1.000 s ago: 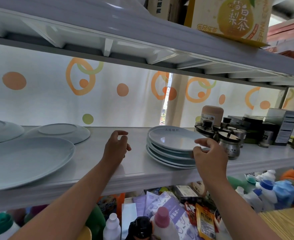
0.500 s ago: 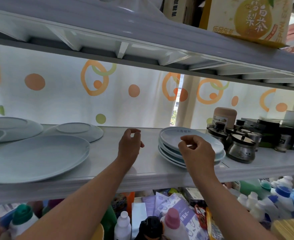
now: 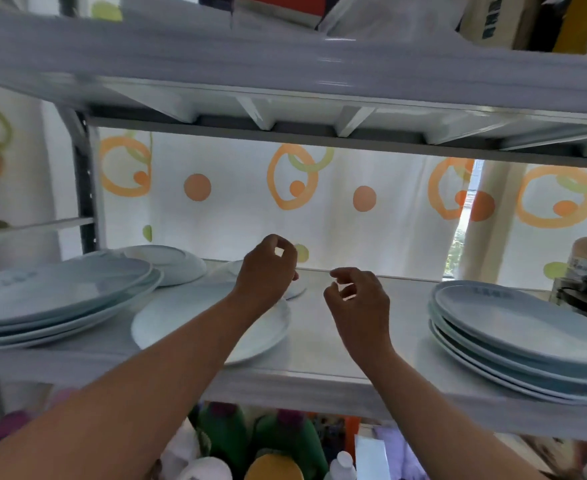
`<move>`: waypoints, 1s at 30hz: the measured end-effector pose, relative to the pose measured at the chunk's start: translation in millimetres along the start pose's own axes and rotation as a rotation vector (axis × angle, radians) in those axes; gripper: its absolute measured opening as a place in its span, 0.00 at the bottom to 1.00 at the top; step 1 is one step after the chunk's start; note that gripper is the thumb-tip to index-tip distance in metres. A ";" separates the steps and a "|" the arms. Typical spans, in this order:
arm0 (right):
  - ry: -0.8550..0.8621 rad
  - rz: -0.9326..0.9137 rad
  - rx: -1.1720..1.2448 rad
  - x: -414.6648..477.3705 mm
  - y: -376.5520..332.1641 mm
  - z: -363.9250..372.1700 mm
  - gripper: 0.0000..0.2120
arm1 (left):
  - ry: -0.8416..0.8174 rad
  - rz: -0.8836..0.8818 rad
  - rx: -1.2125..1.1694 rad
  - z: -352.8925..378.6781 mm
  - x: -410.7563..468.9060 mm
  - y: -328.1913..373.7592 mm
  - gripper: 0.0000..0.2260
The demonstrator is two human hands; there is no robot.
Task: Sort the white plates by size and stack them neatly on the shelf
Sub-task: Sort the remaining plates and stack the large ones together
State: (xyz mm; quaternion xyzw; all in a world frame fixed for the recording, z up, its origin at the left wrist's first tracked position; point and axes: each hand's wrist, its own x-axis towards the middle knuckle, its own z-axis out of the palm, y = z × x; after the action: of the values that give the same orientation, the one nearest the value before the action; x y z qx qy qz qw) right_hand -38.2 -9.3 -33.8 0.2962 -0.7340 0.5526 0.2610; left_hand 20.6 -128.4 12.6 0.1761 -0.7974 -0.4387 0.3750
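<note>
The fingers [image 3: 286, 249] of the left hand [image 3: 267, 271] curl loosely toward the thumb with a small gap of light between them, holding nothing; the hand hovers above the far edge of a single white round plate [image 3: 195, 313] lying flat on the shelf. The right hand [image 3: 359, 303] hangs just beside it over bare shelf, its fingers [image 3: 345, 273] likewise half curled and empty, with light showing through between finger and thumb. Both bare forearms reach up from below. Behind the left hand a small white plate [image 3: 295, 291] peeks out, mostly hidden. To the left stands a stack of large white oval plates [image 3: 56, 296], about three by the rims, though blur makes the count unsure; faint grey writing on the top one cannot be read. Behind that stack rests one overturned white dish [image 3: 170, 263]. At the right, well apart from the hands, sits a second stack of white oval plates [image 3: 520, 334], four or five rims showing, the top one bearing dark printed characters too smeared to read. All lie on the pale grey shelf [image 3: 323, 344], backed by a white curtain with orange rings and dots [image 3: 364, 199]. At the far right edge stand dark metal lidded jars [image 3: 586, 292], blurred. Below the shelf are green and white plastic bottles [image 3: 285, 441], their labels unreadable.
</note>
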 end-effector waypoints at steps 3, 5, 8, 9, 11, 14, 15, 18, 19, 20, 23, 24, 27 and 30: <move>0.070 -0.069 0.021 8.8 2.5 30.6 0.10 | -0.003 -0.007 0.150 -25.8 8.8 -18.1 0.10; 0.074 -0.097 0.015 16.4 6.8 48.8 0.11 | 0.001 -0.030 0.198 -39.6 14.4 -28.9 0.09; 0.006 -0.104 -0.017 30.7 19.2 74.4 0.13 | -0.024 -0.056 0.231 -56.4 22.8 -36.0 0.09; -0.051 -0.083 -0.050 36.7 23.7 82.9 0.16 | -0.036 -0.051 0.249 -60.9 25.2 -36.3 0.09; -0.238 -0.059 -0.189 48.8 32.2 98.7 0.22 | -0.047 -0.038 0.279 -67.8 28.6 -35.9 0.09; -0.533 -0.095 -0.324 63.7 40.7 113.8 0.28 | -0.050 -0.035 0.306 -72.7 32.2 -36.9 0.09; -0.634 -0.086 -0.311 68.1 41.7 115.4 0.30 | -0.055 -0.042 0.308 -73.5 32.9 -37.6 0.09; -0.919 -0.016 -0.211 78.2 46.2 117.4 0.32 | -0.067 -0.058 0.317 -74.9 36.0 -39.9 0.09; -0.970 -0.008 -0.194 79.5 48.5 118.5 0.31 | -0.068 -0.060 0.327 -75.1 37.2 -40.9 0.09; -0.991 -0.018 -0.196 79.9 51.6 119.5 0.31 | -0.069 -0.059 0.342 -74.9 38.6 -41.8 0.09; -0.986 -0.103 -0.248 79.8 60.0 121.3 0.31 | -0.073 -0.051 0.376 -73.3 43.2 -43.3 0.08; -0.983 -0.132 -0.260 79.6 62.9 121.4 0.31 | -0.071 -0.049 0.379 -72.7 44.2 -43.0 0.08; -0.959 -0.191 -0.266 79.5 68.4 118.8 0.30 | -0.074 -0.038 0.388 -71.1 45.8 -40.5 0.08; -0.945 -0.242 -0.270 81.1 69.5 114.4 0.28 | -0.079 -0.026 0.403 -72.1 43.6 -38.1 0.08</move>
State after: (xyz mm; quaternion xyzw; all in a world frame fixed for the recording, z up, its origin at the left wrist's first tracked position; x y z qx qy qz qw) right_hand -150.7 -116.9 -50.7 0.5606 -0.7971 0.2243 -0.0015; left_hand 44.4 -216.9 24.3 0.2404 -0.8808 -0.2816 0.2951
